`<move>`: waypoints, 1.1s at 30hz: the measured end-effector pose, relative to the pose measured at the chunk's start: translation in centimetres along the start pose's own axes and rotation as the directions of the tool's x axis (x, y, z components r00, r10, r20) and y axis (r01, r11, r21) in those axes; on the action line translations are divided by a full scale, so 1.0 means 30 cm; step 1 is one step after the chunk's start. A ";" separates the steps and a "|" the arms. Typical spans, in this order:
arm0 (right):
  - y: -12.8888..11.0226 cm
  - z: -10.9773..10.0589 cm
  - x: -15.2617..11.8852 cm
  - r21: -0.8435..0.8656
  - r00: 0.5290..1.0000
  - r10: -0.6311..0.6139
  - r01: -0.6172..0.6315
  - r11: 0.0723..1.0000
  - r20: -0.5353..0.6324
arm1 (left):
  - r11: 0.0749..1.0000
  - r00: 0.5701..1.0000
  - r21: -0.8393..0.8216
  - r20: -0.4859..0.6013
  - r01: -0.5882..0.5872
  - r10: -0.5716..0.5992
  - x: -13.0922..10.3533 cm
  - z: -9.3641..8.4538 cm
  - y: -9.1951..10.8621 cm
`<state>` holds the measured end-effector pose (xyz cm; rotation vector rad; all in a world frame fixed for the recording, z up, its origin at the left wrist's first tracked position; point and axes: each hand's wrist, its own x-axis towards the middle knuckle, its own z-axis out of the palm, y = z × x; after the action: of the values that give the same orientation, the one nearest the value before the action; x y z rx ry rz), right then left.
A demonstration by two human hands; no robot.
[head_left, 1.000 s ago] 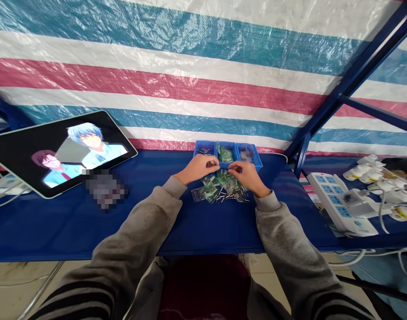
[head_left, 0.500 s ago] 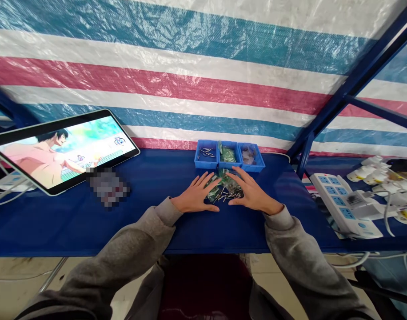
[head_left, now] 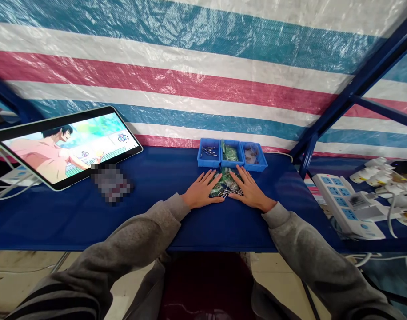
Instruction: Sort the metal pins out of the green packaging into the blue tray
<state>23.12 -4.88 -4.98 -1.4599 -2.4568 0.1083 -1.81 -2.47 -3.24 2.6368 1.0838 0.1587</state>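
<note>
The pile of green packets and metal pins (head_left: 226, 188) lies on the blue table (head_left: 220, 229) straight in front of you, between your two hands and just on your side of the three blue bins. At the far left, a tablet (head_left: 73, 149) leans at a slant, its screen lit with a cartoon scene; by its lower right edge lies a thing blurred out (head_left: 112, 184), so you cannot tell what it is. Your left hand (head_left: 202, 192) is open, fingers spread and thumb out, over the pile's left side, pinching nothing. Behind the pile, the left bin (head_left: 208, 164) holds loose pins, the middle bin (head_left: 231, 164) green packets, and the right bin (head_left: 255, 168) clear-looking pieces too small to make out. Your right hand (head_left: 250, 191) mirrors the left, fingers spread over the pile's right side; you cannot tell how firmly either palm presses. Well to the right sit a white power strip (head_left: 340, 202) and, beyond it, clustered white plastic items (head_left: 385, 184).
</note>
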 end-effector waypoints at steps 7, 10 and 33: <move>-0.007 0.017 0.018 -0.029 0.998 0.061 -0.061 0.998 -0.001 | 1.000 1.000 -0.006 -0.015 0.013 -0.013 0.034 -0.002 -0.013; -0.017 0.021 0.033 -0.057 0.997 0.067 -0.069 0.996 -0.029 | 1.000 0.999 -0.014 -0.043 0.021 -0.022 0.042 -0.001 -0.018; -0.021 -0.001 0.015 0.011 0.943 -0.157 0.168 0.986 -0.294 | 0.966 0.905 0.048 -0.340 -0.255 0.256 0.025 -0.016 -0.028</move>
<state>22.39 -4.80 -4.73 -1.1579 -2.3068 -0.0914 -1.92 -1.27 -3.04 2.8111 0.8209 0.6974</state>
